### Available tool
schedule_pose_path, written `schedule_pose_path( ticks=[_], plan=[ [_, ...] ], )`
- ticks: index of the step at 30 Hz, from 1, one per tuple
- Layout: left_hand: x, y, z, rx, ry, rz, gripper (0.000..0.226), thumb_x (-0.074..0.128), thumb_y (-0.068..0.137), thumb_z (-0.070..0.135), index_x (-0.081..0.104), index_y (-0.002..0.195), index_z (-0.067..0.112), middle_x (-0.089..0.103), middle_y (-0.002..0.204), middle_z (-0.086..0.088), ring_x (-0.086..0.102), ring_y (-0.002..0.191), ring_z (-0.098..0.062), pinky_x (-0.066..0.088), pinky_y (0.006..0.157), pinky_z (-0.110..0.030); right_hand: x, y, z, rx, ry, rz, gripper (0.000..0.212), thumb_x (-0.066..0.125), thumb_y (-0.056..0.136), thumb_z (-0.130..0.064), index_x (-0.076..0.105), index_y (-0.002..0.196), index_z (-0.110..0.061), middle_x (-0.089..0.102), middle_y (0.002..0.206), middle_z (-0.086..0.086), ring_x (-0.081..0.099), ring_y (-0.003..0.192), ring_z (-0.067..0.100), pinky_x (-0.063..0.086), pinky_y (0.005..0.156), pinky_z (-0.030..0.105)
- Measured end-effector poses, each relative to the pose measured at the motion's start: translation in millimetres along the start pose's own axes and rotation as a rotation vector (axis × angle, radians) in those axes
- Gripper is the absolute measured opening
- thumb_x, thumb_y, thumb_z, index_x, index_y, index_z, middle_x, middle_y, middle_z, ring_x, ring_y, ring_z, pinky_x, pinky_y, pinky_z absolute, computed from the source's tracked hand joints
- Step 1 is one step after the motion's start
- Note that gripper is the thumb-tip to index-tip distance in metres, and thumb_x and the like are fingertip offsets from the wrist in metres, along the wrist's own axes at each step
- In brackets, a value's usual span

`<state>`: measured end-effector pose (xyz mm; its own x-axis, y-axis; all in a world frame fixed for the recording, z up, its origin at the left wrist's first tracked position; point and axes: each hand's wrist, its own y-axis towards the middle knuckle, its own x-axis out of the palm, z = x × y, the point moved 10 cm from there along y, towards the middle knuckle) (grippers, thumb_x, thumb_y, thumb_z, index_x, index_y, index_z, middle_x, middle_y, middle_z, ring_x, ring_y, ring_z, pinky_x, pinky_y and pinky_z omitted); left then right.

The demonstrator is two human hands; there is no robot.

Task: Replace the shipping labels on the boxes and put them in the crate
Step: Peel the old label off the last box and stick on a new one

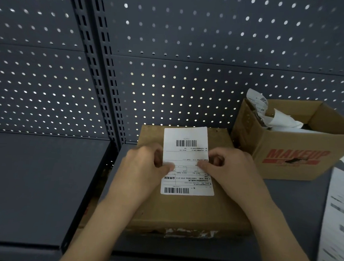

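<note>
Left hand (143,166) and right hand (231,169) both gripped one white shipping label (188,151), forearms reaching in from the bottom edge of the view. Left thumb lay on the label's left edge near mid-height, fingers curled beneath; right thumb lay on the right edge at about the same height, fingers likewise curled. Label carried a barcode at its near end and another at its far end, with printed rows between; print too small to read. Label sat over the top face of a flat brown cardboard box (187,211), roughly centred left to right; could not tell whether it was stuck down or held just above the surface. Box rested on a dark grey metal shelf (44,183). Torn white paper residue (189,232) showed along the box's near edge. At the right edge of the view, near the camera, stood a white sheet (340,219) with blurred dark print. Further back and right of the flat box, just beside it, stood an open carton (297,157) printed MAKEUP in red, flaps up. Crumpled white paper (283,120), one piece showing a barcode, stuck out of its top. Behind everything ran a grey perforated back panel (191,51) with a slotted upright post (98,66) left of centre.
</note>
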<state>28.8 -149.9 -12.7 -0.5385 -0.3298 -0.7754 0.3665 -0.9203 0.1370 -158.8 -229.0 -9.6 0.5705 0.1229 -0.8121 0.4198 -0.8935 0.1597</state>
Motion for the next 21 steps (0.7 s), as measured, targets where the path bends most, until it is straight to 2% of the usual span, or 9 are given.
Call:
schedule_pose_path(
  ticks=[2, 5, 7, 9, 11, 12, 14, 16, 21],
  plan=[
    [-1, -1, 1, -0.002, 0.002, 0.012, 0.034, 0.077, 0.083, 0.037, 0.059, 0.108, 0.023, 0.056, 0.08, 0.015, 0.052, 0.07, 0.001, 0.042, 0.056, -0.016, -4, -1, 1, 0.019, -0.015, 0.039, 0.039, 0.072, 0.083, -0.044, 0.06, 0.117, -0.029, 0.058, 0.066, -0.008, 0.056, 0.062, 0.005, 0.05, 0.058, 0.029],
    [-3, -5, 7, 0.044, 0.03, 0.049, 0.044, 0.072, 0.085, 0.044, 0.053, 0.121, 0.026, 0.05, 0.084, 0.016, 0.053, 0.075, -0.006, 0.045, 0.063, -0.024, -13, -5, 0, 0.016, 0.037, 0.098, 0.073, 0.071, 0.084, -0.044, 0.032, 0.146, -0.037, 0.056, 0.067, -0.008, 0.056, 0.065, 0.004, 0.053, 0.063, 0.031],
    [-3, -10, 15, 0.081, 0.067, 0.06, 0.049, 0.064, 0.083, 0.06, 0.051, 0.118, 0.028, 0.054, 0.088, 0.011, 0.056, 0.077, -0.011, 0.049, 0.064, -0.031, -13, -12, -9, -0.033, 0.04, 0.104, 0.067, 0.067, 0.085, -0.049, 0.034, 0.142, -0.041, 0.054, 0.073, -0.013, 0.054, 0.069, 0.001, 0.049, 0.064, 0.025],
    [5, -16, 20, 0.105, 0.12, 0.037, 0.058, 0.055, 0.079, 0.072, 0.046, 0.116, 0.029, 0.054, 0.095, 0.009, 0.056, 0.084, -0.014, 0.046, 0.065, -0.03, -4, -20, -20, -0.098, 0.002, 0.083, 0.059, 0.064, 0.085, -0.052, 0.035, 0.135, -0.041, 0.05, 0.092, -0.02, 0.049, 0.084, -0.002, 0.046, 0.074, 0.022],
    [12, -21, 25, 0.136, 0.215, 0.022, 0.062, 0.05, 0.079, 0.075, 0.043, 0.117, 0.027, 0.052, 0.107, 0.008, 0.052, 0.1, -0.016, 0.042, 0.075, -0.029, 8, -25, -20, -0.108, -0.113, 0.045, 0.064, 0.057, 0.086, -0.056, 0.029, 0.14, -0.038, 0.047, 0.116, -0.012, 0.043, 0.107, 0.008, 0.04, 0.093, 0.031],
    [15, -22, 25, 0.149, 0.257, 0.019, 0.064, 0.046, 0.078, 0.077, 0.042, 0.117, 0.027, 0.051, 0.113, 0.007, 0.05, 0.107, -0.017, 0.042, 0.082, -0.03, 12, -26, -17, -0.093, -0.185, 0.029, 0.068, 0.052, 0.086, -0.061, 0.025, 0.143, -0.037, 0.045, 0.124, -0.008, 0.04, 0.112, 0.014, 0.036, 0.096, 0.035],
    [18, -22, 19, 0.134, 0.305, -0.01, 0.068, 0.037, 0.075, 0.082, 0.038, 0.117, 0.028, 0.048, 0.117, 0.008, 0.045, 0.112, -0.017, 0.038, 0.091, -0.032, 14, -25, -8, -0.039, -0.279, 0.005, 0.073, 0.042, 0.083, -0.071, 0.018, 0.144, -0.039, 0.042, 0.129, -0.006, 0.036, 0.113, 0.016, 0.028, 0.09, 0.034],
    [21, -20, 12, 0.117, 0.324, -0.041, 0.071, 0.032, 0.072, 0.086, 0.037, 0.115, 0.03, 0.046, 0.115, 0.009, 0.043, 0.111, -0.016, 0.035, 0.091, -0.032, 14, -23, -2, -0.007, -0.301, -0.014, 0.076, 0.035, 0.08, -0.078, 0.015, 0.142, -0.039, 0.042, 0.129, -0.005, 0.034, 0.111, 0.016, 0.022, 0.085, 0.032],
    [25, -15, 4, 0.166, 0.303, -0.098, 0.067, 0.022, 0.075, 0.088, 0.037, 0.112, 0.034, 0.043, 0.11, 0.015, 0.038, 0.103, -0.01, 0.032, 0.089, -0.029, 13, -20, 3, 0.027, -0.251, -0.025, 0.069, 0.04, 0.085, -0.071, 0.022, 0.141, -0.035, 0.044, 0.135, -0.004, 0.038, 0.112, 0.018, 0.025, 0.088, 0.033]
  ],
)
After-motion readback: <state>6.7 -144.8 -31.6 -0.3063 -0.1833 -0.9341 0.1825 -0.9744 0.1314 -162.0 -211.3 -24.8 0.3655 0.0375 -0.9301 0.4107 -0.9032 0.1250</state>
